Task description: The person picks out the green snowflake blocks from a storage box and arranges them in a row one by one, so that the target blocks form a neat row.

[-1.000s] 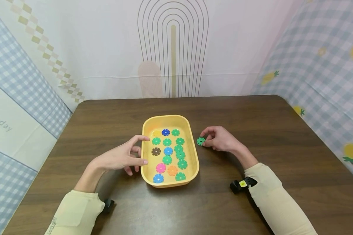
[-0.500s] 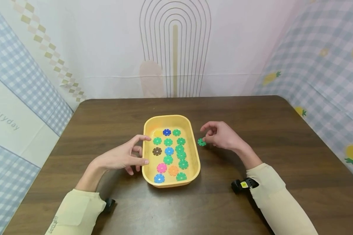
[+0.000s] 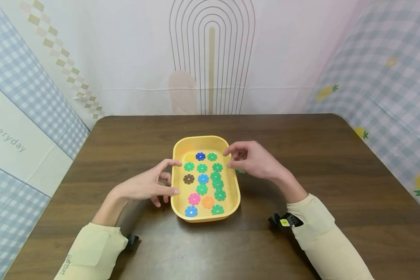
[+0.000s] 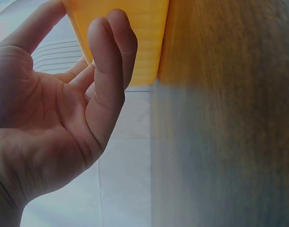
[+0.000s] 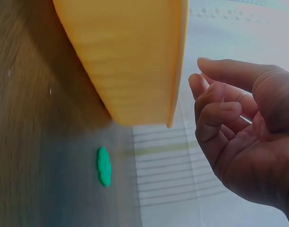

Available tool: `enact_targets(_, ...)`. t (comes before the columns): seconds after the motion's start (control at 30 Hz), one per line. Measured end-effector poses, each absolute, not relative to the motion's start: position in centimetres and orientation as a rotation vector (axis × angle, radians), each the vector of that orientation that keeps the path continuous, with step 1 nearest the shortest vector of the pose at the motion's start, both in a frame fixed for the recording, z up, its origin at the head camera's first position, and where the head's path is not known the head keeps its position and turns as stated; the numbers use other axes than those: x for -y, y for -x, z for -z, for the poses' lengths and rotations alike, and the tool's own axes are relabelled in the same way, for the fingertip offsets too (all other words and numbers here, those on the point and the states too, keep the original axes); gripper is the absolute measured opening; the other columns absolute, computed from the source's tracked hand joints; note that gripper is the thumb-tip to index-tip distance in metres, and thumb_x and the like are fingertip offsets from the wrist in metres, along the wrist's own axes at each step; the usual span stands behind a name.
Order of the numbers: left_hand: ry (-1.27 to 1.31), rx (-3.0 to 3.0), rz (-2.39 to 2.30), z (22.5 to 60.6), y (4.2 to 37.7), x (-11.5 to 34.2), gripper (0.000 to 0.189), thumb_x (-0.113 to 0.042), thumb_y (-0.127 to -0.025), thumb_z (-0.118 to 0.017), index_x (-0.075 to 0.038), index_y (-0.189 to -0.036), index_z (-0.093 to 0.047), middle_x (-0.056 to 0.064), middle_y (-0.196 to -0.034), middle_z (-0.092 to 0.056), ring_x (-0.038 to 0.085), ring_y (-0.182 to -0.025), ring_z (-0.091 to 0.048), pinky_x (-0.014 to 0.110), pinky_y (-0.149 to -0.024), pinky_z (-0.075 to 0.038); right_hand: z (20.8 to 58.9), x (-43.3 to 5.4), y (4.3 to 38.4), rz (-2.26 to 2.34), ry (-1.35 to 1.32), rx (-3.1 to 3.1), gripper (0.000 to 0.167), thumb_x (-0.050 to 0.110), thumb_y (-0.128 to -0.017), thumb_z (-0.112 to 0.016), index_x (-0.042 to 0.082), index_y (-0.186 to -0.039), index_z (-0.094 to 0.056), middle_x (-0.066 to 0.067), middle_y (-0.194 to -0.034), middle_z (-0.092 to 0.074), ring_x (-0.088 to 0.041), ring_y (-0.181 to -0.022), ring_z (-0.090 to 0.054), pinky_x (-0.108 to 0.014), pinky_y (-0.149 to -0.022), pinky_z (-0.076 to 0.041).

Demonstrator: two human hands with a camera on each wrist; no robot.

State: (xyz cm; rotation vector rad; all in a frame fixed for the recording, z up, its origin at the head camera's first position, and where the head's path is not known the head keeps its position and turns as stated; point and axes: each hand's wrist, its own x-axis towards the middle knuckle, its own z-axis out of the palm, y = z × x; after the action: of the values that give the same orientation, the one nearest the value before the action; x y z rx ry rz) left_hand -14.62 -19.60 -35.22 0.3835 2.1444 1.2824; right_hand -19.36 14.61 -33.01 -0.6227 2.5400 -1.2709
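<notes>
A person's left hand (image 3: 147,186) grips the left rim of a yellow tray (image 3: 206,219), seemingly to steady it on the brown table (image 3: 196,256), while the right hand (image 3: 257,161) hovers by the tray's right rim, thumb and forefinger parted, nothing visible between them. Inside the tray, colorful discs (image 3: 203,179) lie mostly spread out, a few green ones overlapping near the right wall, which presumably keeps them from straying. One green disc (image 5: 104,166) lies on the table just outside the tray's right side, partly hidden from above by the right hand.
</notes>
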Motion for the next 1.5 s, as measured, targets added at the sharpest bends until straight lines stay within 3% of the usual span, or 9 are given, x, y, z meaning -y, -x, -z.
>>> enact_targets(0.57, -0.387, -2.147, -1.283, 35.2, 14.6, 19.6, 0.082, -0.025, -0.099, -0.077, -0.016, -0.159, -0.023, 0.014, -0.097, -0.064, 0.026, -0.075, -0.068, 0.042, -0.062, -0.061, 33.0, -11.1, 18.3, 1.084, 0.728, -2.525, 0.031, 0.008, -0.092, -0.080, 0.006, -0.122, -0.075, -0.006, -0.089, -0.068, -0.020, -0.073, -0.063, -0.032, -0.067, -0.057)
enact_targets(1.2, -0.391, -2.146, -1.289, 35.1, 14.6, 19.5, 0.080, -0.024, -0.099, -0.077, -0.018, -0.159, -0.024, 0.013, -0.096, -0.064, 0.030, -0.076, -0.069, 0.043, -0.061, -0.061, 33.7, -7.9, 17.9, 0.888, 0.853, -2.469, 0.025, 0.009, -0.093, -0.079, 0.010, -0.119, -0.076, 0.001, -0.089, -0.069, -0.017, -0.085, -0.060, -0.028, -0.069, -0.054)
enact_targets(1.5, -0.386, -2.145, -1.290, 35.2, 14.6, 19.5, 0.081, -0.024, -0.099, -0.077, -0.017, -0.159, -0.024, 0.013, -0.095, -0.063, 0.030, -0.076, -0.069, 0.043, -0.061, -0.061, 34.2, -6.8, 18.3, 0.813, 0.929, -2.427, 0.023, 0.008, -0.094, -0.078, 0.010, -0.117, -0.078, 0.001, -0.083, -0.067, -0.014, -0.072, -0.059, -0.026, -0.065, -0.050)
